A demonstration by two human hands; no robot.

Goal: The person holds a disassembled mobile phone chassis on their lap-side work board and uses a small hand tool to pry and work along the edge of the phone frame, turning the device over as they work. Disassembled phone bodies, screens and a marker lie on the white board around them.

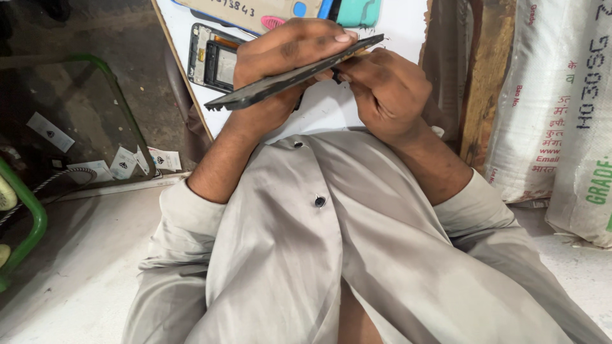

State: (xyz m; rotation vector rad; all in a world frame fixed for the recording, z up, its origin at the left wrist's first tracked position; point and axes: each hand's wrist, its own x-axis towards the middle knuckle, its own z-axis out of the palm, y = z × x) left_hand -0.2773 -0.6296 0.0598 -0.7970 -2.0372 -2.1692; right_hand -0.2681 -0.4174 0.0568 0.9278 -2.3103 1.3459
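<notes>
**Dark phone panel held edge-on in 2 hands, above a white work board**

Item 1: thin dark phone panel (pixel 293 73), flat and long, seen almost edge-on, tilted so its far end rises toward the upper right. It is in the air, close to the person's chest and above the white work board (pixel 395 28), not resting on anything.

Item 2: left hand (pixel 280 57), wrapped over the panel from above, thumb tip pressed near the raised end, fingers curled beneath. A firm grasp.

Item 3: right hand (pixel 382 89), closed against the panel's raised end, fingertips pinching at the edge. A small dark object shows at those fingertips; what it is cannot be told.

Item 4: opened phone frame (pixel 213 57), inner parts exposed, lying on the board beyond the hands. Beside it, a tan phone case (pixel 268 9) and a teal phone case (pixel 357 11) at the board's far edge.

Item 5: woven sacks (pixel 561 108) stacked at the right; a green-rimmed glass stand (pixel 95 108) at the left.

Risk note: the panel looks thin and is gripped mainly at 1 end. Hard pinching or twisting there could likely bend or crack it; a slip could drop it onto the opened frame.
</notes>
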